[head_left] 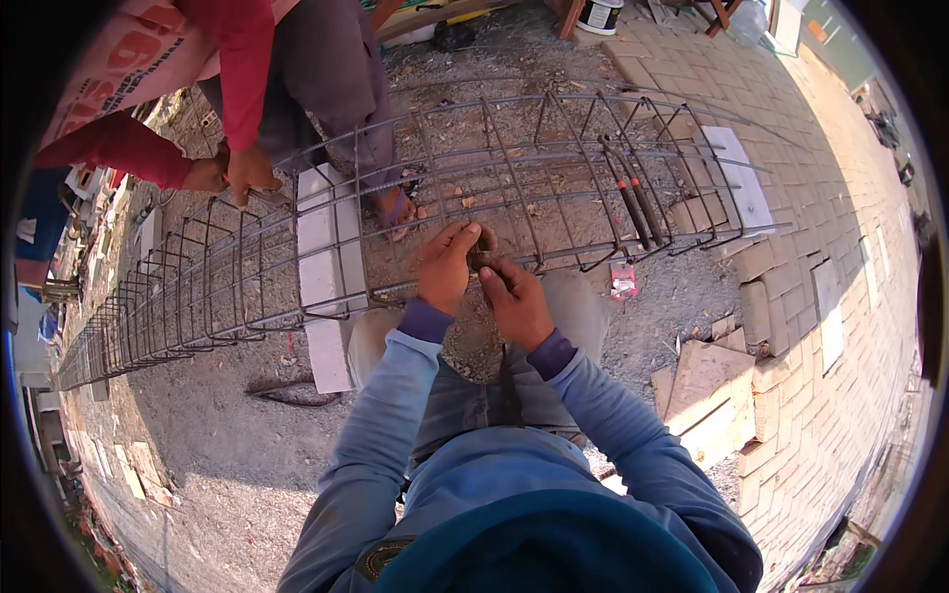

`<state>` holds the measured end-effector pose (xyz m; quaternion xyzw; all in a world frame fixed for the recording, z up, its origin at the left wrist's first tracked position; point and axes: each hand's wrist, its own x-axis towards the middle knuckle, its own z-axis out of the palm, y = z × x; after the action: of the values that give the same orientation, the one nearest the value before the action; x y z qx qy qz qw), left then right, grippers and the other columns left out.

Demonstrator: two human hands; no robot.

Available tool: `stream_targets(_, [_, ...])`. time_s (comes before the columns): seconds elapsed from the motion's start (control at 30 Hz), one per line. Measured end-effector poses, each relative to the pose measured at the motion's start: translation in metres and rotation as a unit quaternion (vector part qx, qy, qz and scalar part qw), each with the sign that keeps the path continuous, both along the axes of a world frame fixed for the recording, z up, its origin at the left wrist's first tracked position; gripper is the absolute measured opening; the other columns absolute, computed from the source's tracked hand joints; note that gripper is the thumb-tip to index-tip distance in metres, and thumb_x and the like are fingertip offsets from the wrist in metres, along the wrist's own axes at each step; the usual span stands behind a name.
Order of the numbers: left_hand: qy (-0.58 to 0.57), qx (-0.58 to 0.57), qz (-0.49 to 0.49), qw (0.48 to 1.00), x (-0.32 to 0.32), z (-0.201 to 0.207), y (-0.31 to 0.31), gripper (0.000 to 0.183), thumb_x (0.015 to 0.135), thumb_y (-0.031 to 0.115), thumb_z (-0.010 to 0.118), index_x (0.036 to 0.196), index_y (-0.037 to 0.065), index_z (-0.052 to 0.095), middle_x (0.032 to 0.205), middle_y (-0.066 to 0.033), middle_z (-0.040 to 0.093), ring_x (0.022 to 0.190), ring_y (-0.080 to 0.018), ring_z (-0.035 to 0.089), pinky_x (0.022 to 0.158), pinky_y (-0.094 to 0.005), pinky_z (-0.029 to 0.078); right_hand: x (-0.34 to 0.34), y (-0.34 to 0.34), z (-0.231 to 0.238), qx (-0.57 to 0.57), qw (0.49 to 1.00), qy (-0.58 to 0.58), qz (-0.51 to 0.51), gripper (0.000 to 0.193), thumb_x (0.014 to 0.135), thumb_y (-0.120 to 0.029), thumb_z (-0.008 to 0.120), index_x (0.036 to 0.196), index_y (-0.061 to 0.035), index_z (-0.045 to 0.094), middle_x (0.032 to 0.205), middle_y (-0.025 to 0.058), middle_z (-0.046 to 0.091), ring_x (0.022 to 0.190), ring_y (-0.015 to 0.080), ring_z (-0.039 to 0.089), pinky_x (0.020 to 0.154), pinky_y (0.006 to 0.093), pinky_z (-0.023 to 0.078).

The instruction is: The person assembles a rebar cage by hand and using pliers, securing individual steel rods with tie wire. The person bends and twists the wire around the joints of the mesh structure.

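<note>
A long cage of steel rebar point(514, 178) with square stirrups lies across in front of me. My left hand point(445, 267) is at its near long bar, fingers bent and pressed together. Just right of it and slightly nearer, my right hand point(520, 304) is closed in a pinch. Something small and dark is between the fingertips of both hands; I cannot make out what it is. Pincers point(636, 210) with dark handles and orange bands rest in the cage toward its right end.
White blocks point(330, 346) point(743, 188) lie under the cage. At the upper left, a co-worker's hands point(247, 176) are on the cage, with a sandalled foot point(395, 210) beyond it. A red packet point(623, 281) lies on the gravel. Broken slabs point(707, 390) and paving point(811, 415) are at right.
</note>
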<state>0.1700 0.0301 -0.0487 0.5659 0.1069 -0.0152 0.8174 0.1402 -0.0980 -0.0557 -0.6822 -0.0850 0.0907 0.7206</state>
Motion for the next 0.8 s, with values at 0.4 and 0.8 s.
stream_targets(0.4, [-0.104,0.528,-0.020,0.843,0.131,-0.006,-0.003,0.044,0.093,0.037,0.045,0.109,-0.002,0.058,0.104,-0.0245,0.060,0.098,-0.0410,0.056,0.086,-0.0455,0.044,0.150,-0.139,-0.030,-0.403,0.828,-0.264,-0.288,0.012,0.086,-0.018,0.054,0.088,-0.0062,0.058,0.090,0.0157,0.060,0.088,0.0370,0.053,0.079,0.0451,0.040])
stream_targets(0.8, [0.131,0.223,-0.107,0.960,0.263,-0.051,-0.025,0.066,0.094,0.053,0.037,0.126,-0.004,0.046,0.096,-0.0161,0.063,0.081,-0.0237,0.065,0.074,-0.0368,0.049,0.158,-0.141,-0.031,-0.460,0.804,-0.282,-0.250,0.008,0.086,-0.017,0.054,0.085,-0.0091,0.057,0.082,0.0078,0.057,0.079,0.0295,0.055,0.067,0.0405,0.040])
